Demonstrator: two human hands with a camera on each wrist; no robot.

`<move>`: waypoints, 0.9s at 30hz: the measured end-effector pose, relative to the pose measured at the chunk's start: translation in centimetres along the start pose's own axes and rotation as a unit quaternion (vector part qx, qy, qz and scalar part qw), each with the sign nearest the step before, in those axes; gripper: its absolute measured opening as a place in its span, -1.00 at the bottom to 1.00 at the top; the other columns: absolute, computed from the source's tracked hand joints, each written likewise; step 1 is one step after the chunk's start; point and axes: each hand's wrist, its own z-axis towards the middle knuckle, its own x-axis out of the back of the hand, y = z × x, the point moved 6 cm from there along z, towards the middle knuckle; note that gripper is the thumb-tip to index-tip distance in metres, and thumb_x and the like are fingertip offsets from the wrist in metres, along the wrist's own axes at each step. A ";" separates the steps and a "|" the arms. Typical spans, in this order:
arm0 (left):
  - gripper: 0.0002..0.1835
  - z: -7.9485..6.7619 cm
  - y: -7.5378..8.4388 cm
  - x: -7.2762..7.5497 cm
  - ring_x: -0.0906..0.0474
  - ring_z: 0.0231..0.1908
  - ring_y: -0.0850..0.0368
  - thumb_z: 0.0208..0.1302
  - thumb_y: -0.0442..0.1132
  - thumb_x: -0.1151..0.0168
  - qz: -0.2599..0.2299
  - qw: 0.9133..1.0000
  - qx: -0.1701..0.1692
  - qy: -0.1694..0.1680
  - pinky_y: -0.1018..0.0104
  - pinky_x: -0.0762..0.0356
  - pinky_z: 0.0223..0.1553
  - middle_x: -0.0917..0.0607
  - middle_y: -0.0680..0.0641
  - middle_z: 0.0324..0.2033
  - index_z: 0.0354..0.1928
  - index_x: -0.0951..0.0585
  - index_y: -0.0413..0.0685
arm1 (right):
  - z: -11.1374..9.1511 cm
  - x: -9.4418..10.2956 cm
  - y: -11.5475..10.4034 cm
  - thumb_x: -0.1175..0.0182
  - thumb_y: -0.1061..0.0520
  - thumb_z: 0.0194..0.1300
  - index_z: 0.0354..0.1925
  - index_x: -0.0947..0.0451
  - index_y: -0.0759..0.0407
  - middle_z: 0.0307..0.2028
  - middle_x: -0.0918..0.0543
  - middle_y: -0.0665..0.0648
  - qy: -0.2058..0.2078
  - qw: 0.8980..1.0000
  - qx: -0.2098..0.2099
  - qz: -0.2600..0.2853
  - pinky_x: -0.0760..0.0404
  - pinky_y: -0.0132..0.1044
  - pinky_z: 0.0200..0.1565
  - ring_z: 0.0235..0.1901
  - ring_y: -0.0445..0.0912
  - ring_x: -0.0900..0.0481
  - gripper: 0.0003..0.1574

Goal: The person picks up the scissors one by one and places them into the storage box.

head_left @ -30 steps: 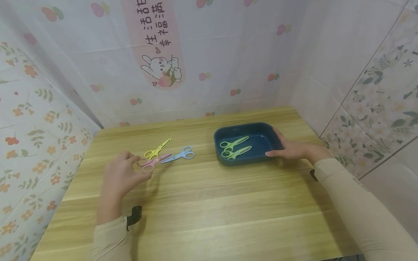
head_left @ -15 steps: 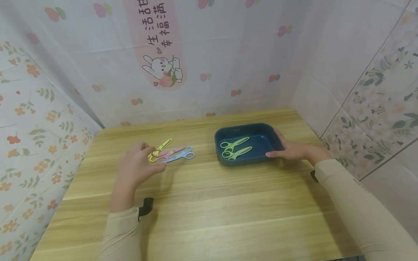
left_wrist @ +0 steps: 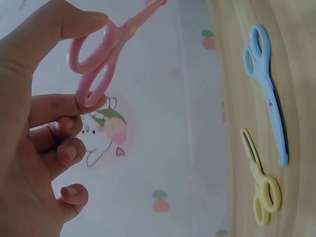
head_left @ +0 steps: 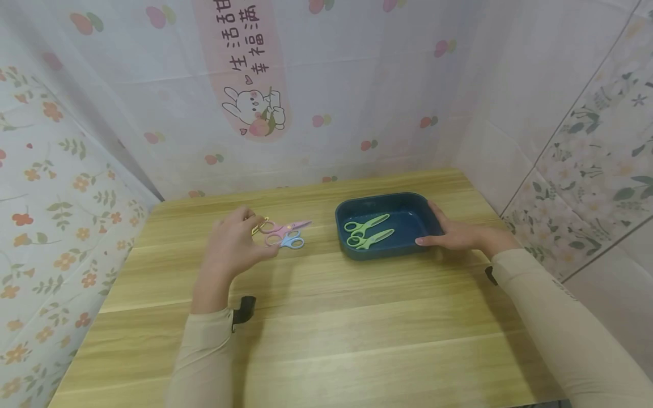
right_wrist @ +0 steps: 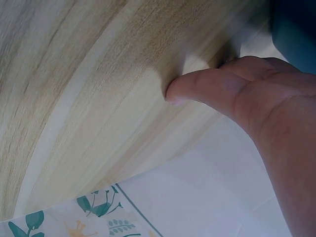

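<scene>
Fruit-printed cloth [head_left: 331, 85] is hanging creased behind a wood-grained table [head_left: 326, 317]. Head view: your left hand [head_left: 232, 243] is pinching pink scissors [head_left: 282, 230] above the table, long axis running crosswise, blades pointing right and slightly away. Your right hand [head_left: 454, 232] is gripping a glossy, round-cornered dark-blue tray [head_left: 390, 253]; two green scissors [head_left: 378, 237] are lying inside. Left wrist: your thumb and index finger are squeezing smooth handle rings, tapered blades aiming upper right; light-blue scissors [left_wrist: 269, 94] and yellow scissors [left_wrist: 258, 174] are lying beyond. Right wrist: that hand is reaching low beside the tray.
</scene>
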 end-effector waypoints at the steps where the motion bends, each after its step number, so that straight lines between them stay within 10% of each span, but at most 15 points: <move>1: -0.40 0.2 0.2 0.0 -0.58 -0.16 -0.07 0.02 0.12 -0.49 -0.002 1.000 -0.004 0.003 -0.12 -0.47 0.07 -0.63 -0.09 -0.07 0.08 -0.75 -0.08 | 0.0 0.0 0.0 -0.23 -0.45 0.40 0.65 0.77 0.09 0.65 0.48 0.53 0.001 1.000 0.001 0.001 0.04 0.57 0.52 0.61 0.60 0.24 0.61; 20: -0.37 3.7 3.8 0.1 -0.63 0.02 -0.16 0.09 0.19 -0.51 -0.045 0.998 -0.039 0.019 -0.19 -0.54 0.20 -0.66 -0.12 0.11 0.14 -0.77 -0.01 | 0.1 -0.1 0.0 -0.23 -0.47 0.40 0.64 0.78 0.10 0.64 0.36 0.63 0.005 1.000 -0.004 -0.007 -0.04 0.55 0.51 0.59 0.63 0.15 0.63; 27: -0.43 4.7 5.0 0.2 -0.46 -0.25 -0.04 0.08 0.15 -0.54 -0.069 0.995 -0.063 0.039 -0.02 -0.45 -0.02 -0.54 -0.07 -0.18 0.07 -0.79 -0.02 | 0.1 0.0 -0.1 -0.25 -0.46 0.39 0.65 0.76 0.11 0.64 0.37 0.62 0.008 1.000 -0.001 -0.009 -0.02 0.56 0.50 0.58 0.64 0.16 0.63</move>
